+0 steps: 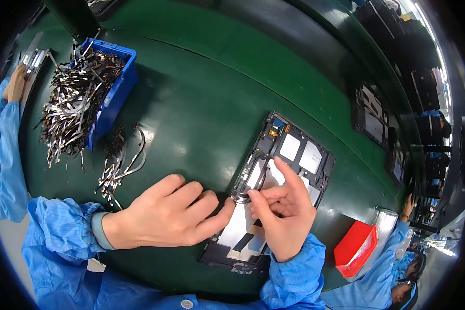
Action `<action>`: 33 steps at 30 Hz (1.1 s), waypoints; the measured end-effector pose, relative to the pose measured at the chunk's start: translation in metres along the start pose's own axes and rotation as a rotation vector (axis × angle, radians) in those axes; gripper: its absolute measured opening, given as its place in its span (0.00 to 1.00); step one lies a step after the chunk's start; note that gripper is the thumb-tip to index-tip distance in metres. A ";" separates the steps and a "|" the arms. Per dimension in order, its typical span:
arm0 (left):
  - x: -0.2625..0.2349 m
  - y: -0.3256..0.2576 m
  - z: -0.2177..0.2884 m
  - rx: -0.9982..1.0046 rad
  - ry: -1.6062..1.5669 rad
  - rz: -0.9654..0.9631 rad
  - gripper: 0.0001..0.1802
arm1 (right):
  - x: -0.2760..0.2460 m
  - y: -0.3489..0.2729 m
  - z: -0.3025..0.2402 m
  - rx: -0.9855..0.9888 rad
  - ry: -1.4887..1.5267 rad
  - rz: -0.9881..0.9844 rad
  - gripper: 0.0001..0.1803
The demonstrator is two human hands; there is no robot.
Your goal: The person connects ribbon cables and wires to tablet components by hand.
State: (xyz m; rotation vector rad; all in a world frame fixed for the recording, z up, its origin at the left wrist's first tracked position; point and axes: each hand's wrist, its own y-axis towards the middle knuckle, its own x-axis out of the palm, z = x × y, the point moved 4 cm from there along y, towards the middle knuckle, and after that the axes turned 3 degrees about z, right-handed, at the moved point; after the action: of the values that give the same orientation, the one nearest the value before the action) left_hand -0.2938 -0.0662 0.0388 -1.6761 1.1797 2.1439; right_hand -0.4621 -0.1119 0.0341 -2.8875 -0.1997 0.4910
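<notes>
An opened tablet [310, 156] lies tilted on the green table, its silver battery plates and black inner frame showing. My right hand [289, 217] is over its middle, forefinger stretched out. Its thumb and a bent finger pinch a dark curved ribbon cable [263, 175] at the tablet's left edge. My left hand [173, 217] comes in from the left with curled fingers. Its lowest fingertip meets the tablet's edge beside the cable's end; the thumb is hidden beneath, so what it holds does not show. A wide black strip [247, 236] crosses the lower battery.
Left of centre, a blue bin [113, 106] overflows with ribbon cables [75, 106]. A loose bunch of cables [113, 173] lies beside it. A red bin [355, 248] stands at right. More tablets [372, 119] sit far right. Co-workers' arms in blue sleeves [8, 139] flank me.
</notes>
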 end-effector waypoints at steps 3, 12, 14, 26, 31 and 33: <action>-0.003 0.000 -0.001 -0.010 0.003 -0.026 0.16 | -0.001 -0.002 -0.001 -0.025 -0.012 0.000 0.30; -0.006 -0.001 0.009 0.015 0.048 0.014 0.13 | -0.018 0.038 -0.009 0.089 0.072 -0.180 0.22; -0.014 -0.003 0.017 0.010 0.039 0.043 0.09 | -0.022 0.037 -0.006 0.040 0.017 -0.146 0.13; 0.009 0.013 0.028 0.069 -0.001 0.052 0.05 | -0.019 0.038 0.004 -0.205 -0.018 -0.065 0.08; 0.013 0.016 0.029 0.078 0.013 0.052 0.04 | -0.019 0.038 0.008 -0.268 -0.090 -0.037 0.07; 0.012 0.017 0.029 0.086 0.038 0.062 0.05 | -0.018 0.036 0.005 -0.282 -0.106 -0.018 0.07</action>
State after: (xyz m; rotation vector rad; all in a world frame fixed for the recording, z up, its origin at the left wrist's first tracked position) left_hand -0.3291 -0.0626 0.0374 -1.6721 1.3309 2.0734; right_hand -0.4772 -0.1494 0.0272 -3.1300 -0.3366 0.6619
